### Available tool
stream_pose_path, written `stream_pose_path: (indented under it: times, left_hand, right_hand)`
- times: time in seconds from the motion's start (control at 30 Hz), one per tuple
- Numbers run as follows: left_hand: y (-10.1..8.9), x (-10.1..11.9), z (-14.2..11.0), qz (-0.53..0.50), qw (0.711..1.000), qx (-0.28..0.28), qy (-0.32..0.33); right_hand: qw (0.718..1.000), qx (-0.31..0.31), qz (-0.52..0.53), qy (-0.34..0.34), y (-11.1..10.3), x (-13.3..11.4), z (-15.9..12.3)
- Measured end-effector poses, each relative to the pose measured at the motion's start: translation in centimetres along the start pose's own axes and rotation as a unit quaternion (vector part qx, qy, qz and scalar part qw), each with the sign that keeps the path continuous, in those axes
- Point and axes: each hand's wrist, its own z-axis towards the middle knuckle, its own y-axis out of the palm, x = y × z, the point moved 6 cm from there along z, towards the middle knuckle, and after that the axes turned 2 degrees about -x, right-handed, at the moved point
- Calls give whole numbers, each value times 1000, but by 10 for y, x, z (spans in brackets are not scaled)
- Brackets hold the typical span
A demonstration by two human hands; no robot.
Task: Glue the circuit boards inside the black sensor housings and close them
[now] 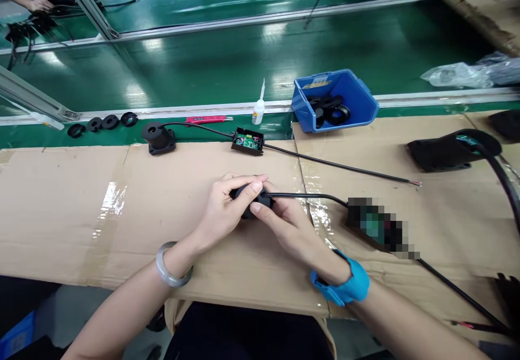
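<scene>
Both my left hand (229,200) and my right hand (286,214) are closed around a black round housing (265,200) above the cardboard-covered bench. My thumbs press on its top, and the fingers hide most of it. From the housing a black cable (309,195) runs right to a black box (377,227), partly blurred out, with green inside. Farther back lies a similar assembly: a flanged black housing (158,138), wired to an open box with a green circuit board (247,141).
Behind the work stand a blue bin (335,103) of black rings, a white dropper bottle (258,111) and a red-handled tool (206,119). Several black rings (109,122) line the left back. Another black housing (450,149) lies right. A co-worker's hand (40,4) shows top left.
</scene>
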Motion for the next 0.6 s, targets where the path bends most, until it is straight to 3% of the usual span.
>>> stream_pose_path:
  times: [0.1, 0.27, 0.4, 0.6]
  left_hand:
    - [0, -5, 4, -17, 998, -33, -41]
    - [-2, -24, 2, -206, 966, -58, -148]
    - [-3, -22, -5, -219, 965, -60, -129]
    - [-2, -7, -10, -132, 988, -58, -50]
  right_hand:
    - [999, 7, 23, 22, -1, 1, 1]
    - [998, 18, 52, 28, -3, -2, 3]
    - [998, 23, 54, 33, -4, -1, 3]
    - [997, 40, 51, 42, -5, 8, -2]
